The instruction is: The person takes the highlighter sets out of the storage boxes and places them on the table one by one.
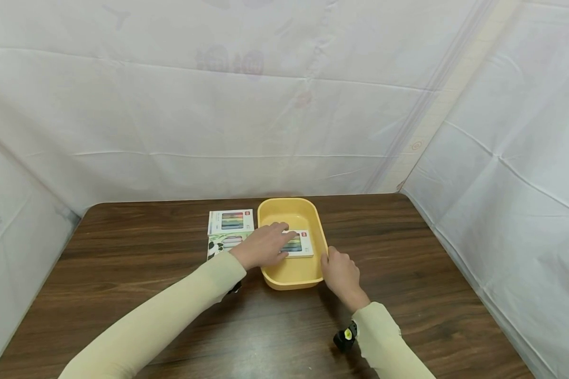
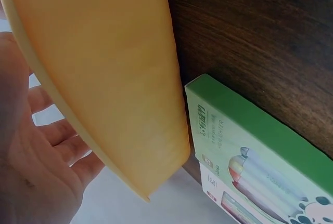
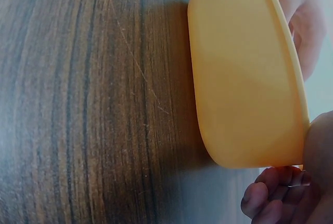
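Observation:
A yellow plastic tray (image 1: 284,276) stands on the table. Inside it lies a white box of coloured pens (image 1: 306,243), its left part hidden under my left hand (image 1: 263,246). That hand reaches over the tray's left rim, thumb along the box's near edge and fingers across its far side. My right hand (image 1: 342,272) grips the tray's right rim near the front corner, with fingers (image 3: 256,195) curled outside the wall. Left of the tray lie a second white pen box (image 1: 231,221) and a green highlighter box (image 2: 260,151) with a panda on it, partly covered by my left arm.
The dark wood-grain table (image 1: 137,252) carries everything and ends at a back edge just beyond the tray. White sheeting (image 1: 208,126) hangs behind and along both sides. A black wrist camera (image 1: 344,338) sits below my right wrist.

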The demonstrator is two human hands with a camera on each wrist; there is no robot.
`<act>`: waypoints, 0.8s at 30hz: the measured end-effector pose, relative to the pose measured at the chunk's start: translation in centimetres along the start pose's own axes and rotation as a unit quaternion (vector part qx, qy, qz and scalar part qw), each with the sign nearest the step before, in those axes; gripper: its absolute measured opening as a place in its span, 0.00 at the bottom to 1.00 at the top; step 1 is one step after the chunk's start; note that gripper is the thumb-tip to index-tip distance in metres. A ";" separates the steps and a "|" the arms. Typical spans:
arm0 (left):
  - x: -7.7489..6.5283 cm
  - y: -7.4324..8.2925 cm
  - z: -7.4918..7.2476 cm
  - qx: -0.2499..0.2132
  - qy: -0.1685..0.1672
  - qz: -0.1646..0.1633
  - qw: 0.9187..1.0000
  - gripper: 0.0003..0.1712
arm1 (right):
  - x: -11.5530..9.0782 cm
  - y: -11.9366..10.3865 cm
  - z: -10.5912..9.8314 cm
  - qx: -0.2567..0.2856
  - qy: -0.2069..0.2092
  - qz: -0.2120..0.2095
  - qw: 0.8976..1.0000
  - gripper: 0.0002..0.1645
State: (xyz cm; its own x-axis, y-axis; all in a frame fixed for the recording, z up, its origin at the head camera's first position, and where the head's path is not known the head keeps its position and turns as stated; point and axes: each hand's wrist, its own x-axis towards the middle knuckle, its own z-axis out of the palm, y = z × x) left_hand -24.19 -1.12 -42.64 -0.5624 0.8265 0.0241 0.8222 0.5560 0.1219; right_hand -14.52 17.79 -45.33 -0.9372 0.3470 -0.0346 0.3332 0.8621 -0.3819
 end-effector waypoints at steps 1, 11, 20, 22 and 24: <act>0.1 0.0 0.0 -0.001 -0.001 0.000 1.000 0.27 | 0.0 0.0 0.0 0.000 0.000 0.000 1.000 0.18; 0.5 0.1 0.1 0.005 -0.016 0.002 1.000 0.28 | 0.0 0.0 0.0 -0.005 -0.002 0.002 1.000 0.18; 1.0 0.2 0.2 0.010 -0.037 -0.005 0.999 0.31 | 0.1 -0.1 -0.1 -0.009 -0.005 0.002 1.000 0.18; 1.2 0.2 0.2 0.012 -0.043 -0.007 0.999 0.31 | 0.0 -0.1 -0.1 -0.007 -0.004 -0.001 1.000 0.18; 1.3 0.3 0.3 0.015 -0.047 -0.009 0.999 0.31 | 0.0 0.0 0.0 -0.004 -0.003 -0.004 1.000 0.18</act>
State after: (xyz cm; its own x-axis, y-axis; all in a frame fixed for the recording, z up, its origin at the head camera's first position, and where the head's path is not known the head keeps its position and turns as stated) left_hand -24.67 0.11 -42.87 -0.5677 0.8202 -0.0708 0.8150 0.5721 0.0924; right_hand -14.56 17.77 -45.29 -0.9404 0.3381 -0.0367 0.3266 0.8678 -0.3745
